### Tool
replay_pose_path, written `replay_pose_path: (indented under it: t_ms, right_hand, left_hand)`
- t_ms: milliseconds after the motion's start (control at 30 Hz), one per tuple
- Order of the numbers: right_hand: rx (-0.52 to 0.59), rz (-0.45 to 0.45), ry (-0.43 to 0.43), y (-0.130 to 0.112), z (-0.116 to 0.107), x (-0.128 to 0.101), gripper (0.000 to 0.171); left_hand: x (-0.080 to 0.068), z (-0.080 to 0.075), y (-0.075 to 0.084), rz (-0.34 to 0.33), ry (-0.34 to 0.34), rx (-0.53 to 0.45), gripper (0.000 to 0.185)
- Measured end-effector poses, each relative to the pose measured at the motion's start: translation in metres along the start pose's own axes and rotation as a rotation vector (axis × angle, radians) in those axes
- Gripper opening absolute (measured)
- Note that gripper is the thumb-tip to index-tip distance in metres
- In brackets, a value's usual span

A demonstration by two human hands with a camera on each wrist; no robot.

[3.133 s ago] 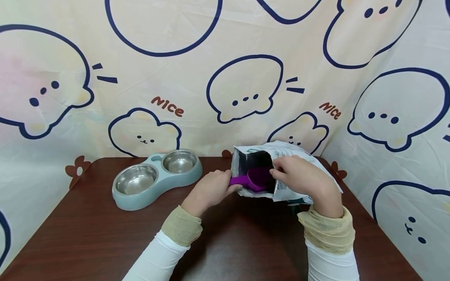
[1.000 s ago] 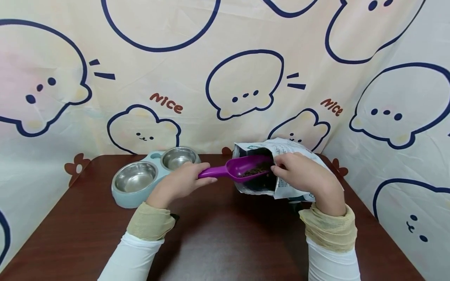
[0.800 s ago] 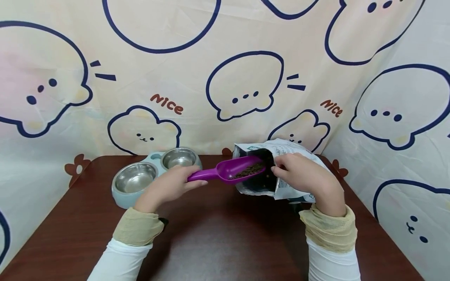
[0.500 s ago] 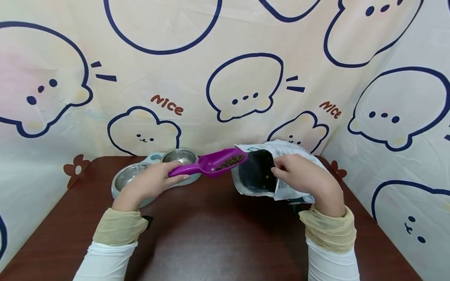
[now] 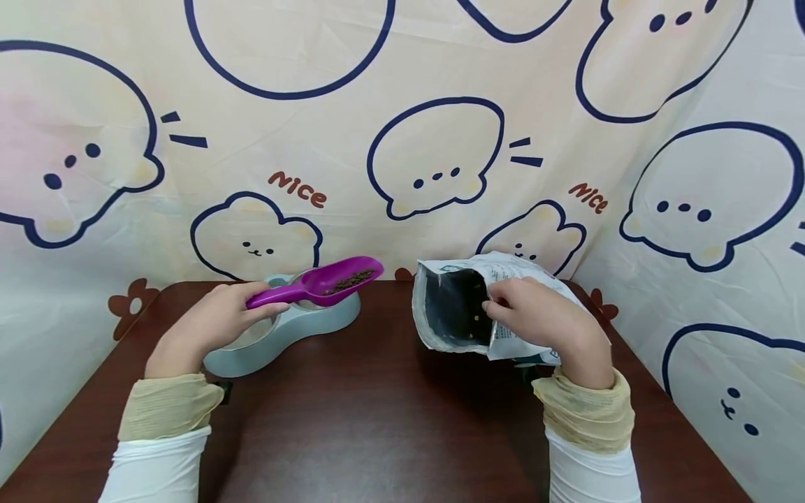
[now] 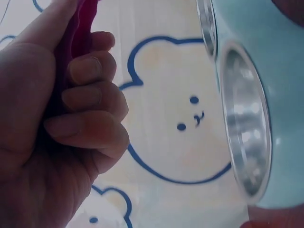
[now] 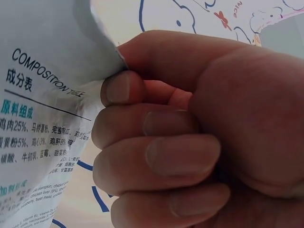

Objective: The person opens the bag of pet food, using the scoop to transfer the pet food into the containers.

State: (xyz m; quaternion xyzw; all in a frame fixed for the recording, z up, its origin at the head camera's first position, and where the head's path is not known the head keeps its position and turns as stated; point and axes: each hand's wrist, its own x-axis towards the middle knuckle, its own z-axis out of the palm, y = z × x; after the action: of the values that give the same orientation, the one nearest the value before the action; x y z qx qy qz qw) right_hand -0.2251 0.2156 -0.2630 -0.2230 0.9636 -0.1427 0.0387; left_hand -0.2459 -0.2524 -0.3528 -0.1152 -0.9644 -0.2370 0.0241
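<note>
My left hand [image 5: 216,318] grips the handle of a purple scoop [image 5: 302,288], which carries brown kibble [image 5: 352,281] in its bowl. The scoop is held above a light blue double pet bowl [image 5: 289,342] with two steel dishes, partly covering both in the head view. In the left wrist view, curled fingers [image 6: 97,99] wrap the handle, with a steel dish [image 6: 247,123] off to the right. My right hand [image 5: 547,321] pinches the edge of a white pet food bag [image 5: 528,269], whose dark mouth gapes to the left. Printed text shows on the bag [image 7: 42,123] in the right wrist view.
Everything stands on a dark brown table [image 5: 352,433]. A cream curtain [image 5: 440,56] with cartoon outlines hangs behind and along the sides. A few loose bits of kibble [image 5: 476,318] show inside the bag's mouth.
My left hand has drawn the scoop out of the bag, now loaded with kibble, and moved it left over the double bowl. My right hand keeps its pinch on the bag in place.
</note>
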Motion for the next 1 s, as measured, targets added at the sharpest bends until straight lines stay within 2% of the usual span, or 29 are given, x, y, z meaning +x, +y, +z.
replay_pose_path:
  t_ms: [133, 367, 667, 1000]
  right_hand:
    - [0.006, 0.004, -0.009, -0.001, 0.000, 0.000, 0.019]
    - [0.014, 0.005, -0.014, -0.001, 0.000, 0.000, 0.022]
    - [0.019, -0.009, -0.012, 0.000, 0.000, 0.000, 0.023]
    - [0.017, 0.001, -0.014, -0.001, 0.000, 0.000, 0.024]
  left_hand:
    - [-0.005, -0.005, -0.013, -0.041, 0.015, 0.012, 0.051]
    - [-0.007, -0.009, -0.027, -0.099, 0.009, 0.037, 0.050]
    - [-0.001, -0.004, -0.028, -0.124, 0.009, 0.049, 0.045]
    - [-0.001, -0.006, -0.027, -0.135, 0.041, 0.115, 0.040]
